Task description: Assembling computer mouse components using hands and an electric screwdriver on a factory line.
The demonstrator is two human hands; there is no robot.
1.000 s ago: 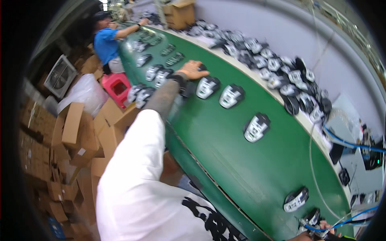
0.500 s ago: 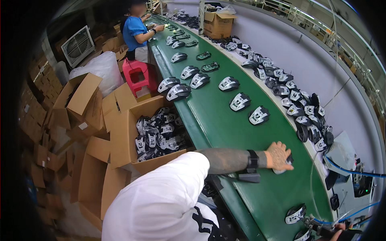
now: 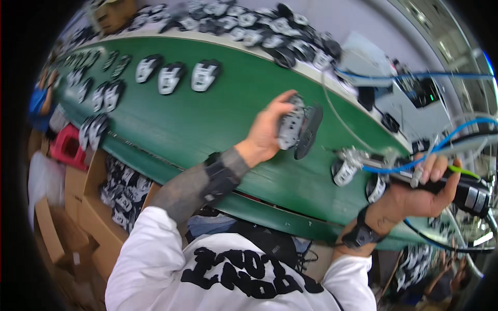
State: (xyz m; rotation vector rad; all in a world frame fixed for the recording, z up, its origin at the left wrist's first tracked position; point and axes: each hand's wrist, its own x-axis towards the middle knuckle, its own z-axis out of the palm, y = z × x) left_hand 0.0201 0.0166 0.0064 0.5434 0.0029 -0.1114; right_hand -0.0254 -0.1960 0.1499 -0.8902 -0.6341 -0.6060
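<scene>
Above the middle of the green belt, my left hand [image 3: 263, 132] grips a computer mouse housing [image 3: 290, 127] by its edge. Its grey ribbed side shows, and a dark oval part [image 3: 309, 132] sits alongside, slightly splayed from it. At the right, my right hand [image 3: 423, 194] is wrapped round a black powered screwdriver [image 3: 461, 191], whose metal front end points left across the belt. Below that end lies a white-and-black mouse housing [image 3: 344, 172], and another mouse housing [image 3: 375, 187] is partly covered by the tool and hand.
The green conveyor belt [image 3: 223, 119] carries more housings and small circuit boards [image 3: 121, 66] on the left. Housings are heaped along the far ledge [image 3: 249, 23]. Blue hoses [image 3: 467, 124] cross at right. A carton of housings [image 3: 96, 176] and a red stool [image 3: 68, 146] stand at lower left.
My left hand has lifted a mouse housing off the belt and turned it on its side. The view has swung right, bringing my right hand and the screwdriver fully into sight.
</scene>
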